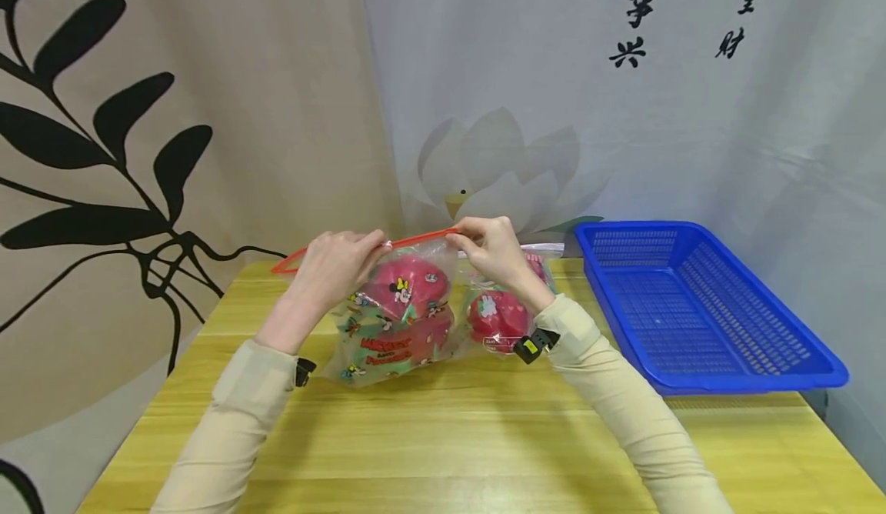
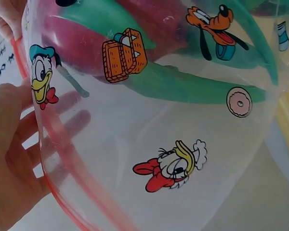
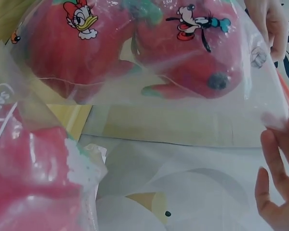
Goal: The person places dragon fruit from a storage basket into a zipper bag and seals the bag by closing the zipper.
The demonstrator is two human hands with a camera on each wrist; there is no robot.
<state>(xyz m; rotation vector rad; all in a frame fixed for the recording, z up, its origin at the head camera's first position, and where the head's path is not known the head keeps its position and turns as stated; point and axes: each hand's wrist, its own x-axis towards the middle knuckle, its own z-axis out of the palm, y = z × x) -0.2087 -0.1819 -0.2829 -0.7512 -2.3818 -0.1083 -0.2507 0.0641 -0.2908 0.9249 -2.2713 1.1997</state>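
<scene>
A clear zip bag (image 1: 398,348) printed with cartoon characters stands on the table, its red zip strip along the top. Inside it are pinkish-red rounded things (image 2: 159,24) with green tips; their exact kind is hard to tell through the plastic. My left hand (image 1: 339,268) grips the bag's top edge on the left, and some of its fingers show through the plastic in the left wrist view. Near the strip's right end, my right hand (image 1: 491,251) pinches the zip between thumb and fingers. Behind my right wrist sits a second clear bag (image 1: 498,322) with similar red contents.
A blue plastic basket (image 1: 623,329) with mesh walls stands at the right of the wooden table (image 1: 415,452). Behind the table hangs a pale curtain (image 1: 291,114) with leaf prints and dark writing.
</scene>
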